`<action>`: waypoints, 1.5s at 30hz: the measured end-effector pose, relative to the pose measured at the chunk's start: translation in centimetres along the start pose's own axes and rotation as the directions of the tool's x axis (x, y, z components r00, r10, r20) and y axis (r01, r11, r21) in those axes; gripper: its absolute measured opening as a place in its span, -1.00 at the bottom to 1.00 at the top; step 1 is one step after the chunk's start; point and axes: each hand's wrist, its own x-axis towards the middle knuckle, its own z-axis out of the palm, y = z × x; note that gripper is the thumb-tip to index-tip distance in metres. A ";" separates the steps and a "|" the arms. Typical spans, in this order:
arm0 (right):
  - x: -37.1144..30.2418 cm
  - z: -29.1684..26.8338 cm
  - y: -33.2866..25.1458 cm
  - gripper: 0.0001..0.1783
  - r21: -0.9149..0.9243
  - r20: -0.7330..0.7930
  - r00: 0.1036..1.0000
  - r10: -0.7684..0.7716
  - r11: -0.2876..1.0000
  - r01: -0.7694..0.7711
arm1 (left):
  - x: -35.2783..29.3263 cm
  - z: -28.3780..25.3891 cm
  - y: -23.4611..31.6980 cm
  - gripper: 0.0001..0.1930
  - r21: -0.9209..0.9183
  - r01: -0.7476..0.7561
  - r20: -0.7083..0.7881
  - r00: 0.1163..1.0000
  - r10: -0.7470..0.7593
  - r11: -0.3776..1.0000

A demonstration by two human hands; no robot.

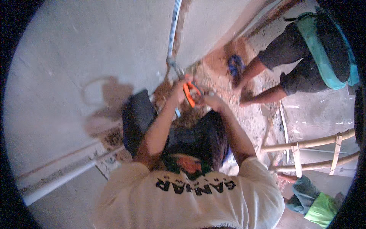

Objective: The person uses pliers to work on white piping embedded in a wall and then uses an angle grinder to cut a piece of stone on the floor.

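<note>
Low in front of the wall, both my hands meet over an orange-handled hand tool [188, 94], which looks like pliers or a cutter; its head is too blurred to make out. My right hand [210, 100] is closed around the handles. My left hand [177, 91] is closed beside the tool, by the lower ends of several thin cables [176, 69]. Those cables come down from a pale blue-white striped run of cable or conduit [174, 26] in a groove cut in the wall. What the left fingers pinch is partly hidden.
Another person [305, 53] stands barefoot close by on the right, near a blue coil [236, 65] on the dusty floor. A bamboo ladder [309, 144] lies at right; below it is someone in a green garment [322, 209]. A pale pipe [61, 182] runs at lower left.
</note>
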 end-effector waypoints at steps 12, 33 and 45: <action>-4.0 -3.7 -1.3 -0.46 0.147 0.152 0.981 -0.123 0.984 0.101 | -1.6 6.1 1.1 -0.76 -0.074 0.212 -0.103 0.970 -0.219 0.974; -42.3 -9.0 -48.9 -0.58 0.002 0.067 0.965 -0.255 0.967 0.256 | -15.5 55.3 43.1 -0.70 -0.019 0.058 0.154 0.987 -0.054 0.998; -49.6 -9.6 -61.3 -0.65 0.008 -0.080 0.866 -0.493 0.869 0.495 | -14.5 65.1 52.9 -0.69 0.035 0.002 0.334 0.943 -0.014 0.999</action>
